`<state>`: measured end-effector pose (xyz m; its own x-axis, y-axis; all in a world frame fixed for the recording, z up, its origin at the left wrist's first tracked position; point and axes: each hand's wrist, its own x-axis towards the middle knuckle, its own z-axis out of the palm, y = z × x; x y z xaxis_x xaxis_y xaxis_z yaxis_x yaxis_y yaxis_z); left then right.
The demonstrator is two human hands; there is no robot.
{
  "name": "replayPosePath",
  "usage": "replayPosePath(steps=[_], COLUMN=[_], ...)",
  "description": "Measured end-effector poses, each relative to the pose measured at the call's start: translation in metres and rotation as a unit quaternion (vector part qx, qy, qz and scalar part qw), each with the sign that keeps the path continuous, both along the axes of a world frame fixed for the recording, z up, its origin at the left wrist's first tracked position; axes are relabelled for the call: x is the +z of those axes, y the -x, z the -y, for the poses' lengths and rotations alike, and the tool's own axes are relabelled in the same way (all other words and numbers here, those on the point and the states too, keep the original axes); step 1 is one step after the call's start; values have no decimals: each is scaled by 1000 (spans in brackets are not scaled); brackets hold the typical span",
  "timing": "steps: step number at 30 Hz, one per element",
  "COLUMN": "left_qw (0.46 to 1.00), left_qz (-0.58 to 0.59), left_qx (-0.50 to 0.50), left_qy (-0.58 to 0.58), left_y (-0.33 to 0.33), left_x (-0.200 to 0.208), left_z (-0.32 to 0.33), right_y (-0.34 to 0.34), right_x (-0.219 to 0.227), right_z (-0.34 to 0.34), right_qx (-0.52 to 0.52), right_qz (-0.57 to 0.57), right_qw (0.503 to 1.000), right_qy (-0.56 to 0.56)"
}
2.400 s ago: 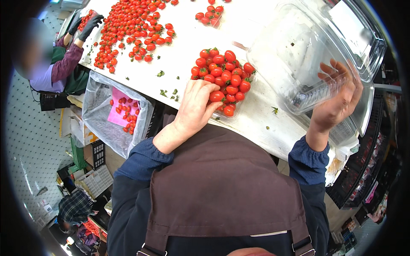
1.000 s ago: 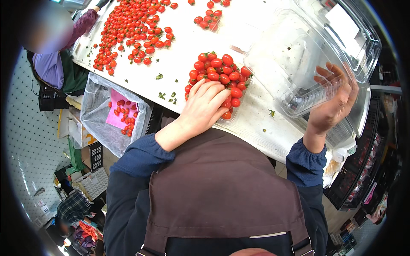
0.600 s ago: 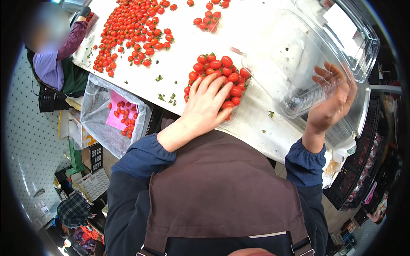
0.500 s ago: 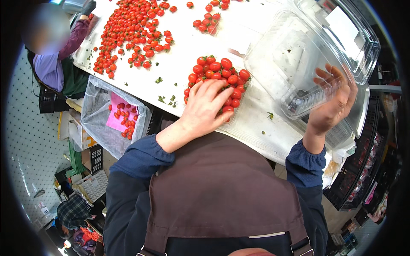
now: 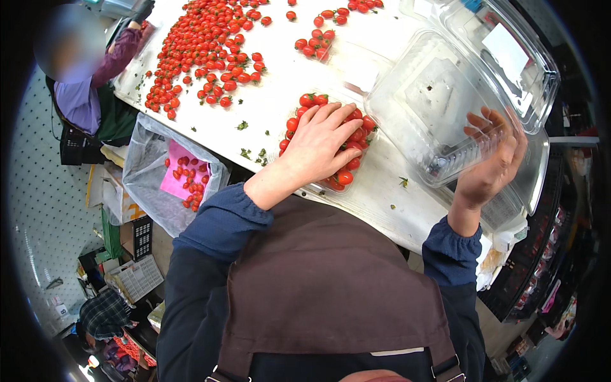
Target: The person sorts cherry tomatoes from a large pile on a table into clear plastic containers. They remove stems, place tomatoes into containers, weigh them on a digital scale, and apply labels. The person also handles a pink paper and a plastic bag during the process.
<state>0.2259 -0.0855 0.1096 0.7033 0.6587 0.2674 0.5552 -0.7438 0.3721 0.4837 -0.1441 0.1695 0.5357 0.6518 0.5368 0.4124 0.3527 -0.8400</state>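
Note:
A clear plastic tub heaped with cherry tomatoes point(image 5: 344, 176) stands by the near edge of the table. My left hand point(image 5: 320, 141) lies over it, fingers stretched out and resting on the fruit, and hides much of the heap. On the right, my right hand point(image 5: 491, 167) grips the side of a large clear plastic container point(image 5: 439, 79), its fingers showing through the plastic. The container looks tilted, with a few dark bits of leaf on it. Other clear plastic containers point(image 5: 538, 83) lie behind and beside it.
Loose cherry tomatoes point(image 5: 207, 48) spread over the far left of the white table point(image 5: 280, 83). A smaller group point(image 5: 316, 43) lies farther back. Left of the table stands a crate lined with a clear bag point(image 5: 143, 169), tomatoes inside. Another person point(image 5: 79, 102) sits at the far left.
My left hand has shifted slightly right and farther over the tomatoes in the tub. My right hand keeps its hold on the clear container. The whole view has shifted a little.

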Motion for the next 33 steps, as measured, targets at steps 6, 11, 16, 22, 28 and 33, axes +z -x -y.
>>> replayPosePath(steps=[6,11,16,22,28,33], left_qw=[951,854,775,689,660,635], left_qz=[204,228,235,337,304,299], left_qx=[229,282,177,120,175,112], left_qy=[45,373,560,630,665,703], left_y=[66,70,38,47,54,68], left_x=[-22,-48,-35,-34,-19,-28], left_z=[-30,-65,-89,-77,-52,-41], right_y=[-7,-1,-2,-7,-4,-7], right_x=[-1,-1,3,3,6,12], right_z=[0,-2,1,5,2,-3], right_qx=[-8,3,-2,-8,-14,-27], right_qz=[-9,0,4,10,-3,68], right_qw=[1000,1000,1000,1000,1000,997], right_qy=[0,2,-7,-5,-3,17])
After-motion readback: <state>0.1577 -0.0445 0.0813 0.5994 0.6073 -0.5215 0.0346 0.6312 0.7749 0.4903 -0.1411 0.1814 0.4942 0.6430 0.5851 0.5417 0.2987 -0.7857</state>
